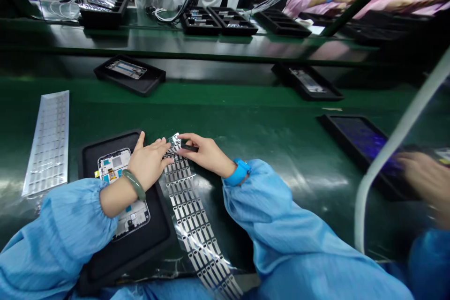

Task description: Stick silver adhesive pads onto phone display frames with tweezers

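A green conveyor belt runs through an electronics assembly line, with a black tray at the near edge in front of the worker. A phone frame with exposed circuitry lies in the tray, partly under the left forearm. The left hand, wearing a green bangle, reaches past the tray's right edge, fingers spread and tips on the end of a clear-backed strip of small metallic pads. Just right of the tray, that strip runs toward the belt's near edge. The right hand, with a blue wristband, holds a small black piece between thumb and fingers above the strip. A 2nd sheet of pads lies left of the tray. Open belt stretches right of the tray to a co-worker's hand at a tray with a blue-lit screen.
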`<action>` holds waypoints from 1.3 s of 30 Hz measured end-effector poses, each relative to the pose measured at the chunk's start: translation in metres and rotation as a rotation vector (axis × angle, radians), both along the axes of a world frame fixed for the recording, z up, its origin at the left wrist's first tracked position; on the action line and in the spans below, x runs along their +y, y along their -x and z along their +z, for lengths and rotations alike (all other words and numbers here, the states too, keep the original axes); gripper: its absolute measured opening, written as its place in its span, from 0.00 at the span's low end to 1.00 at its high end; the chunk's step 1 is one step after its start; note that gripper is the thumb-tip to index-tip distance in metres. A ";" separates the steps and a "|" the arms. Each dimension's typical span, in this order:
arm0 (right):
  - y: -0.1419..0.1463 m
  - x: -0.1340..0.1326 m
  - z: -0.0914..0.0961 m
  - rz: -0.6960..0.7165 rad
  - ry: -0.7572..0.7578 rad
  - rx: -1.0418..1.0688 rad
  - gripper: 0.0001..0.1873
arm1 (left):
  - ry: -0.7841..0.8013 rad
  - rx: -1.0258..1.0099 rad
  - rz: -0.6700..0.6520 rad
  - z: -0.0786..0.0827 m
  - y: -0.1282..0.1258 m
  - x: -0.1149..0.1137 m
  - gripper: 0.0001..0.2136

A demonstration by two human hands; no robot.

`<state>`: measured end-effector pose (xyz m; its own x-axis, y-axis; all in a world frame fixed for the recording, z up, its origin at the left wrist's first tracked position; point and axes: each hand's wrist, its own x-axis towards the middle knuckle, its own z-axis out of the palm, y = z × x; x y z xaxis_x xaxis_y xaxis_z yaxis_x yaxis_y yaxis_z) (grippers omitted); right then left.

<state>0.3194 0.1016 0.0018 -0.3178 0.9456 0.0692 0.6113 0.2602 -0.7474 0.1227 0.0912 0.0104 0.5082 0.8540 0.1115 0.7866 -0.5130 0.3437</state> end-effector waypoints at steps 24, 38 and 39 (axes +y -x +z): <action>0.010 -0.011 0.015 -0.124 0.001 0.489 0.17 | 0.327 -0.884 0.221 0.010 0.001 -0.001 0.20; 0.007 -0.012 0.019 -0.066 -0.118 0.422 0.07 | 0.270 -0.862 0.202 0.017 0.006 -0.001 0.09; 0.007 -0.012 0.019 -0.057 -0.148 0.420 0.07 | 0.267 -0.866 0.195 0.018 0.006 -0.001 0.08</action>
<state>0.3127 0.0897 0.0206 -0.1810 0.9310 0.3169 0.2792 0.3576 -0.8912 0.1162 0.0905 0.0282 0.1842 0.9677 0.1722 0.2641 -0.2175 0.9397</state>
